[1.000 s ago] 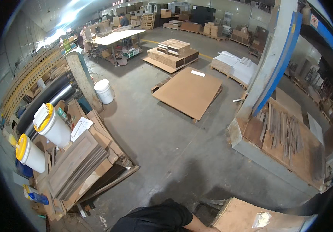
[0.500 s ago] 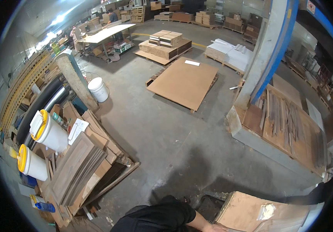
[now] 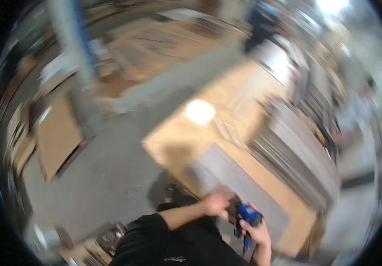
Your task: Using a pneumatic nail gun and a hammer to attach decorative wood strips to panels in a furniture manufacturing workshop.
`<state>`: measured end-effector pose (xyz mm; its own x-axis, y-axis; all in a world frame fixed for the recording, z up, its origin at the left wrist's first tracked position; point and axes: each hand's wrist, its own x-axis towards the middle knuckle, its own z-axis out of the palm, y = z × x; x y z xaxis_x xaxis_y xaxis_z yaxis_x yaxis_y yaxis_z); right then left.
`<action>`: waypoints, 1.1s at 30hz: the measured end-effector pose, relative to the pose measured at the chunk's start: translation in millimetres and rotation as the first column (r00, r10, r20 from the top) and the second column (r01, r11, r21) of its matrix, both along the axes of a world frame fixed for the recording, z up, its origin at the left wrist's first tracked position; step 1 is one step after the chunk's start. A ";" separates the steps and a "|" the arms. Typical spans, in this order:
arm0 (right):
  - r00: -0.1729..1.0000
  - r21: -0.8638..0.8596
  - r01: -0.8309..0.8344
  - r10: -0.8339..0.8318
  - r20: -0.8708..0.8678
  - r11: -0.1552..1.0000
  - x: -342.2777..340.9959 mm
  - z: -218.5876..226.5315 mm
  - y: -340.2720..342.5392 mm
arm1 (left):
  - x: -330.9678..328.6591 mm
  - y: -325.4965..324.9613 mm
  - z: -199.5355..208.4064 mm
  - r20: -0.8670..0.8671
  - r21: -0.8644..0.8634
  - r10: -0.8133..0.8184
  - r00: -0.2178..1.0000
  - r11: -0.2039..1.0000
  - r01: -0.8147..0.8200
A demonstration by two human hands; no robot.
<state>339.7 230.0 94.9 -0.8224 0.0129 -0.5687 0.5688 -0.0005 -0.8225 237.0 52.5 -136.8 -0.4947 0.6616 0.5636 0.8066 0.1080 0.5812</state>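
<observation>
My right hand (image 3: 257,232) is closed around a blue-and-black hand-held power tool (image 3: 249,215). Motion blur hides its exact kind. My left hand (image 3: 219,202) is beside the tool's dark end, over the near edge of a grey flat panel (image 3: 240,179); its fingers are smeared, and I cannot tell whether it touches the tool. The panel lies flat on a light-brown wooden worktable (image 3: 166,148), close in front of my body.
Behind the panel stands a stack of grey panels (image 3: 297,155). One person in light clothes (image 3: 355,113) is at the right, another in dark clothes (image 3: 262,26) at the far end. Left are a post (image 3: 73,44) and a brown board (image 3: 58,135) above the floor.
My view has swung right, from the open floor to the worktable. Both hands are now in view, with the blue power tool in my right hand. Earlier, only one arm showed, at the table's edge.
</observation>
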 end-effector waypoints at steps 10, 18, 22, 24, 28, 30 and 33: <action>0.932 0.244 0.350 -0.361 0.001 0.904 124.0 8.8 219.5 | 27.3 106.3 46.7 -0.050 -0.641 -0.143 0.988 0.763 0.078; 0.877 0.331 0.451 -0.481 0.009 0.829 139.3 -13.6 357.0 | 34.2 102.1 60.0 -0.084 -0.680 -0.120 0.989 0.733 0.031; 0.929 0.326 0.337 -0.368 0.035 0.883 130.6 -31.5 376.9 | 34.8 102.9 56.2 -0.091 -0.637 -0.124 0.988 0.770 0.038; 0.939 0.378 0.295 -0.340 0.056 0.878 124.4 -47.0 383.4 | 33.8 102.6 55.3 -0.095 -0.632 -0.124 0.988 0.774 0.037; 0.959 0.353 0.204 -0.259 0.118 0.913 115.8 -58.4 388.1 | 32.6 102.2 54.3 -0.103 -0.623 -0.119 0.988 0.781 0.029; 0.962 0.348 0.191 -0.246 0.120 0.918 112.2 -56.3 389.3 | 32.9 102.1 53.5 -0.103 -0.625 -0.111 0.988 0.780 0.022; 0.966 0.333 0.187 -0.235 0.110 0.924 109.6 -56.6 392.9 | 32.5 103.4 53.1 -0.107 -0.625 -0.113 0.988 0.780 0.022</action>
<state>449.3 622.9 38.4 -0.6895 0.3768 -0.6185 0.6971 0.1138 -0.7078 269.6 155.9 -83.7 -0.3875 0.9189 0.0745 0.8886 0.3507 0.2956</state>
